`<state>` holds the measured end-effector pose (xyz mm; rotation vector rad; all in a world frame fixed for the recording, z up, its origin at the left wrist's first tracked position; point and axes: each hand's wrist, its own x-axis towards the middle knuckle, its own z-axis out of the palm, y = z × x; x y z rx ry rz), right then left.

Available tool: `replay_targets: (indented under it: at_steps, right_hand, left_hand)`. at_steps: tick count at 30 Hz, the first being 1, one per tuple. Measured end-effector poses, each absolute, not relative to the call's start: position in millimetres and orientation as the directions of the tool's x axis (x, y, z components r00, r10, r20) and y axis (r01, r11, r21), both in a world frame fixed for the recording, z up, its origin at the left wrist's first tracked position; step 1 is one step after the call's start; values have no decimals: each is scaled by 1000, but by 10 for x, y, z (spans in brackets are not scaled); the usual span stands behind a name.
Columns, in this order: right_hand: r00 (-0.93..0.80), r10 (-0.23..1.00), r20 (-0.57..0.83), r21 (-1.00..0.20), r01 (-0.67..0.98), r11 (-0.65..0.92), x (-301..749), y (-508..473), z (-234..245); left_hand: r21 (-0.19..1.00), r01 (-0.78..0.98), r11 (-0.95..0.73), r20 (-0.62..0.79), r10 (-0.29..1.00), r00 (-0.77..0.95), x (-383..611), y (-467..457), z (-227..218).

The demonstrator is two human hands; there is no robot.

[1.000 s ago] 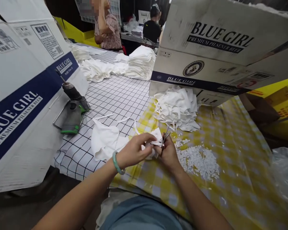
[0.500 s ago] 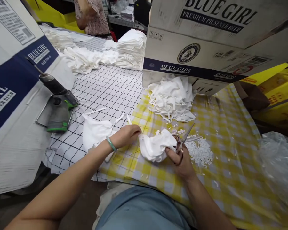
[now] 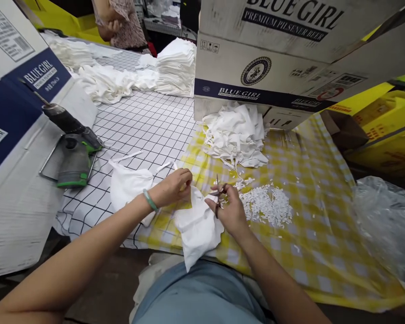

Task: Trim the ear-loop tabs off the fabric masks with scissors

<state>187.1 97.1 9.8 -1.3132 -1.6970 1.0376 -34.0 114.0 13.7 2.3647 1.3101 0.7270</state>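
Observation:
My left hand (image 3: 175, 186), with a green bangle at the wrist, pinches the upper left corner of a small white cloth piece (image 3: 200, 229). The cloth hangs down toward the table's front edge. My right hand (image 3: 231, 210) has its fingers in the handles of a pair of scissors (image 3: 218, 192), whose blades point up and away at the cloth's upper right edge. Its thumb lies against the cloth there. Another white cloth piece with narrow straps (image 3: 130, 182) lies left of my left hand, partly under the forearm.
Many small white clippings (image 3: 268, 204) lie right of my right hand. Beyond them a heap of white cloth pieces (image 3: 238, 132) sits before a large carton (image 3: 256, 96). A cordless drill (image 3: 72, 157) stands at left. Stacked white cloth (image 3: 175, 67) and another person (image 3: 121, 24) are at the back.
My right hand has moved left with the scissors, closer to my left hand. The cloth, bunched between the hands before, now hangs spread downward. The view has shifted slightly.

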Motion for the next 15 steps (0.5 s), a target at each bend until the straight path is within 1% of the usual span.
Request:
replay_targets:
  at_steps: [3, 5, 6, 7, 8, 9, 10, 11, 12, 13, 14, 15]
  right_hand:
    - [-307, 951, 30, -959, 259, 113, 1699, 1015, -12]
    - [-386, 923, -7, -991, 125, 45, 1617, 1086, -65]
    - [-406, 914, 2, -998, 50, 25, 1593, 1128, -75]
    - [-408, 913, 34, -999, -24, 26, 1579, 1168, -70]
    - [-395, 915, 80, -995, -89, 49, 1574, 1202, -51]
    - [-370, 919, 134, -986, -144, 86, 1575, 1228, -18]
    - [-339, 922, 187, -974, -185, 130, 1578, 1243, 24]
    - [-311, 921, 234, -962, -210, 174, 1582, 1247, 74]
    - [-288, 917, 274, -951, -225, 213, 1586, 1241, 124]
    - [-272, 912, 307, -941, -232, 248, 1588, 1227, 172]
    - [-264, 905, 334, -933, -232, 276, 1591, 1208, 213]
    - [-261, 897, 357, -926, -229, 302, 1596, 1186, 243]
  left_hand:
    - [555, 672, -490, 322, 872, 369, -269, 898, 412]
    - [649, 644, -406, 278, 914, 297, -243, 729, 577]
    - [725, 607, -327, 212, 944, 254, -242, 657, 638]
    - [811, 542, -218, 116, 969, 217, -247, 597, 680]
    - [892, 445, -85, -4, 980, 197, -253, 550, 702]
    - [947, 316, 64, -133, 970, 203, -257, 515, 703]
    - [962, 159, 222, -257, 935, 245, -252, 490, 686]
    - [925, -5, 379, -357, 876, 325, -234, 474, 655]
    - [843, -150, 517, -415, 802, 429, -202, 465, 613]
    - [737, -266, 622, -427, 733, 530, -158, 461, 568]
    - [635, -355, 686, -405, 688, 602, -103, 460, 523]
    - [560, -426, 711, -373, 675, 637, -46, 460, 485]
